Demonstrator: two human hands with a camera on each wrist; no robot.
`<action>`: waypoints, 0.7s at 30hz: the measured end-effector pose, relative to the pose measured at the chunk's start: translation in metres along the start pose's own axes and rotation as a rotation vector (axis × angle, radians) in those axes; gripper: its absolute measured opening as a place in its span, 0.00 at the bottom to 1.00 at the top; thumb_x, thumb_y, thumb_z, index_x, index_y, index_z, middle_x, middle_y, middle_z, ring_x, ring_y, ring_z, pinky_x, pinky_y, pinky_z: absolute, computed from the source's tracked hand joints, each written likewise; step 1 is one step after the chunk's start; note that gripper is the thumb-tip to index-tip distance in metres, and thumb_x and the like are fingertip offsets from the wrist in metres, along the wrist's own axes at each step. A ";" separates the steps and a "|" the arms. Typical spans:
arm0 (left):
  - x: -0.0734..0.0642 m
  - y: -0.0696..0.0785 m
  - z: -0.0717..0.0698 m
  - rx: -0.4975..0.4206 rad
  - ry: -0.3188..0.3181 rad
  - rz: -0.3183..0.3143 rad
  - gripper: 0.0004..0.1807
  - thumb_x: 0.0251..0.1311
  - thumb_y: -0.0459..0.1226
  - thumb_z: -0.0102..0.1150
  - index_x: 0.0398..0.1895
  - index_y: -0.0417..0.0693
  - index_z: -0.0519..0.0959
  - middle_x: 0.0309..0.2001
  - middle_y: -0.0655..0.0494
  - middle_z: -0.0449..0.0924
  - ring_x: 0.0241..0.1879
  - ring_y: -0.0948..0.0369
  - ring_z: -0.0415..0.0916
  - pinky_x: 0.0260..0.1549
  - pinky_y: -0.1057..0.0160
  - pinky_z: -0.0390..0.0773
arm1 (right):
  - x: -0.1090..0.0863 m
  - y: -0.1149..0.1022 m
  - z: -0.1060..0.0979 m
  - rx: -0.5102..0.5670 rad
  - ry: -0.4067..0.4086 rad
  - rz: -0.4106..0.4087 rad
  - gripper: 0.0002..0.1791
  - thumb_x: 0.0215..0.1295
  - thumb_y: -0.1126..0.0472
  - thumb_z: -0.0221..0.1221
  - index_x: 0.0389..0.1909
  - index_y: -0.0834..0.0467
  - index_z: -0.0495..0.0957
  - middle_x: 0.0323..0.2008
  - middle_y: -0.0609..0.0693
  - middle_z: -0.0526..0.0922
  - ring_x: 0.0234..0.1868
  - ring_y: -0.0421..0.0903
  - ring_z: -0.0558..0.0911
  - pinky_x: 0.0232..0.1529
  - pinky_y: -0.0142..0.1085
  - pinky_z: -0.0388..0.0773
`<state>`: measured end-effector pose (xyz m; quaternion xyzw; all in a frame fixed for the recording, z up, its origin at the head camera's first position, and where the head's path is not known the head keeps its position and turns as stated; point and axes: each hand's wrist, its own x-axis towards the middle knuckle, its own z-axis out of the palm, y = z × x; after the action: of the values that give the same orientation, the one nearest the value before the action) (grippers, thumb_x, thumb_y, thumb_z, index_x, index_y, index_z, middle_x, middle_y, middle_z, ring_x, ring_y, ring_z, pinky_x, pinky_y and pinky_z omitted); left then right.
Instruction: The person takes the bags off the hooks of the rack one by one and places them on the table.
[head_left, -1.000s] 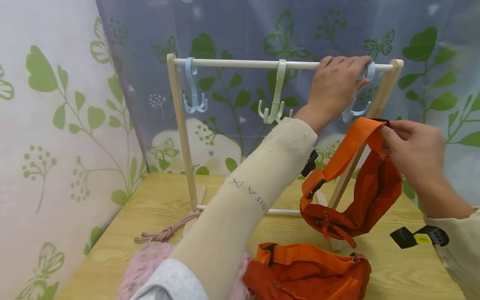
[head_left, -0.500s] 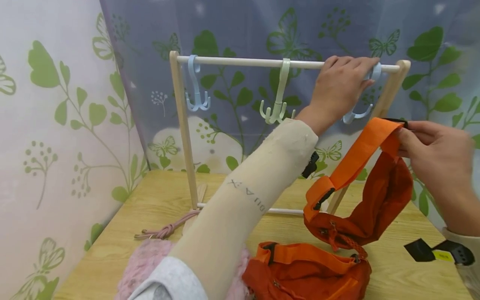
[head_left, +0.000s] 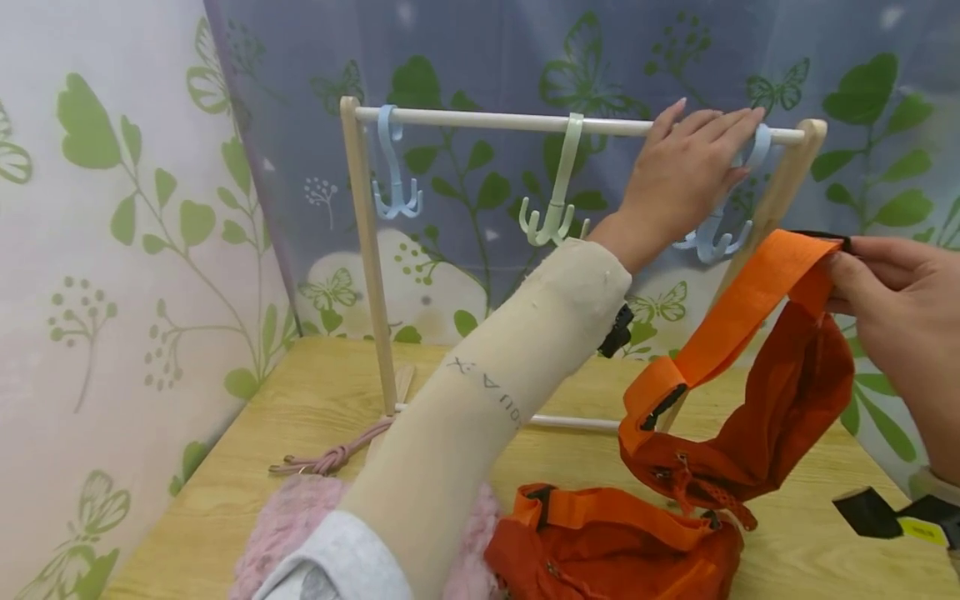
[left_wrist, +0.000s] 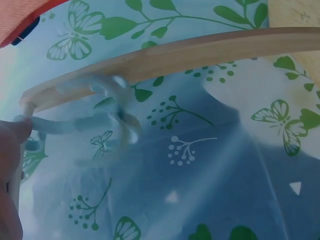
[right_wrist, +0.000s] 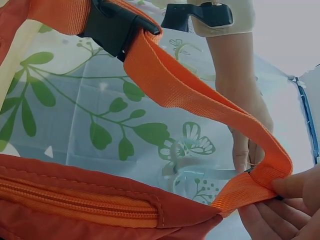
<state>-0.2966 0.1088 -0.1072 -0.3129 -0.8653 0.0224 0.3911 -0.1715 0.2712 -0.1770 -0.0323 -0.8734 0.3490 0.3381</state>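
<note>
My left hand (head_left: 686,167) reaches over the right end of the white rail (head_left: 480,121) and pinches the light blue hook (head_left: 716,237) hanging there. In the left wrist view the hook's prongs (left_wrist: 117,112) are blurred; the fingertips touch its stem. With thumb and fingers, my right hand (head_left: 900,292) pinches the strap (head_left: 757,292) of an orange waist bag (head_left: 780,425), which hangs in the air right of the rack, below the hook. A black buckle (right_wrist: 117,30) on that strap shows in the right wrist view. Strap and hook are apart.
A second orange bag (head_left: 615,550) lies at the table's front, beside a fuzzy pink bag (head_left: 292,525) with a knotted pink cord (head_left: 337,458). Another blue hook (head_left: 393,167) and a pale green hook (head_left: 562,183) hang on the rail. A wooden post (head_left: 795,175) stands right.
My right hand has moved right with the orange waist bag. The blue hook under my left hand has turned, so more prongs show. The left hand's fingers have straightened somewhat.
</note>
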 end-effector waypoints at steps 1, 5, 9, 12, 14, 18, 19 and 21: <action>-0.001 -0.001 0.000 0.008 0.005 0.003 0.33 0.73 0.56 0.38 0.77 0.60 0.51 0.74 0.70 0.55 0.72 0.68 0.51 0.73 0.59 0.35 | 0.001 0.001 -0.001 0.015 0.010 -0.021 0.27 0.77 0.53 0.43 0.67 0.67 0.66 0.56 0.56 0.79 0.27 0.12 0.69 0.38 0.13 0.71; -0.006 -0.005 -0.002 0.003 0.033 0.032 0.34 0.73 0.58 0.36 0.77 0.58 0.50 0.75 0.66 0.52 0.74 0.66 0.47 0.73 0.57 0.31 | 0.006 0.004 -0.003 0.106 0.062 -0.101 0.21 0.75 0.59 0.47 0.61 0.66 0.73 0.37 0.23 0.75 0.27 0.14 0.72 0.33 0.10 0.68; -0.016 -0.006 -0.003 -0.044 0.084 0.087 0.34 0.73 0.58 0.36 0.77 0.58 0.52 0.75 0.62 0.52 0.74 0.64 0.47 0.73 0.57 0.31 | 0.005 0.004 -0.004 0.196 0.124 -0.118 0.12 0.74 0.64 0.50 0.45 0.45 0.78 0.29 0.16 0.72 0.25 0.16 0.74 0.32 0.10 0.68; -0.029 -0.005 -0.004 -0.116 0.120 0.121 0.34 0.73 0.57 0.38 0.76 0.55 0.55 0.75 0.58 0.54 0.74 0.64 0.50 0.72 0.59 0.33 | 0.002 0.005 -0.005 0.236 0.138 -0.102 0.18 0.73 0.66 0.50 0.37 0.35 0.72 0.28 0.16 0.73 0.24 0.17 0.74 0.31 0.09 0.68; -0.039 -0.005 -0.005 -0.175 0.126 0.133 0.33 0.73 0.56 0.40 0.76 0.52 0.56 0.74 0.58 0.55 0.73 0.65 0.51 0.72 0.61 0.33 | 0.001 0.008 -0.006 0.268 0.129 -0.113 0.18 0.73 0.67 0.50 0.37 0.35 0.71 0.29 0.18 0.74 0.24 0.17 0.74 0.31 0.10 0.68; -0.056 -0.003 -0.006 -0.291 0.080 0.138 0.34 0.73 0.54 0.42 0.75 0.49 0.55 0.74 0.58 0.56 0.74 0.65 0.49 0.70 0.65 0.32 | 0.003 0.018 -0.007 0.313 0.105 -0.176 0.18 0.73 0.68 0.48 0.39 0.37 0.72 0.30 0.19 0.76 0.25 0.17 0.75 0.31 0.10 0.68; -0.060 -0.003 -0.007 -0.313 0.067 0.136 0.34 0.73 0.54 0.42 0.76 0.49 0.55 0.74 0.58 0.57 0.74 0.65 0.49 0.70 0.66 0.31 | 0.004 0.020 -0.008 0.314 0.099 -0.195 0.19 0.73 0.69 0.48 0.39 0.37 0.71 0.31 0.19 0.75 0.26 0.17 0.75 0.31 0.10 0.68; -0.066 -0.002 -0.007 -0.352 0.047 0.142 0.35 0.72 0.54 0.44 0.75 0.48 0.55 0.73 0.58 0.57 0.73 0.64 0.50 0.70 0.67 0.33 | 0.004 0.023 -0.008 0.294 0.097 -0.221 0.20 0.73 0.70 0.47 0.40 0.36 0.70 0.31 0.18 0.74 0.26 0.16 0.74 0.31 0.09 0.68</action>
<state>-0.2598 0.0691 -0.1458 -0.4370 -0.8223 -0.1092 0.3477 -0.1739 0.2946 -0.1844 0.0971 -0.7939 0.4317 0.4171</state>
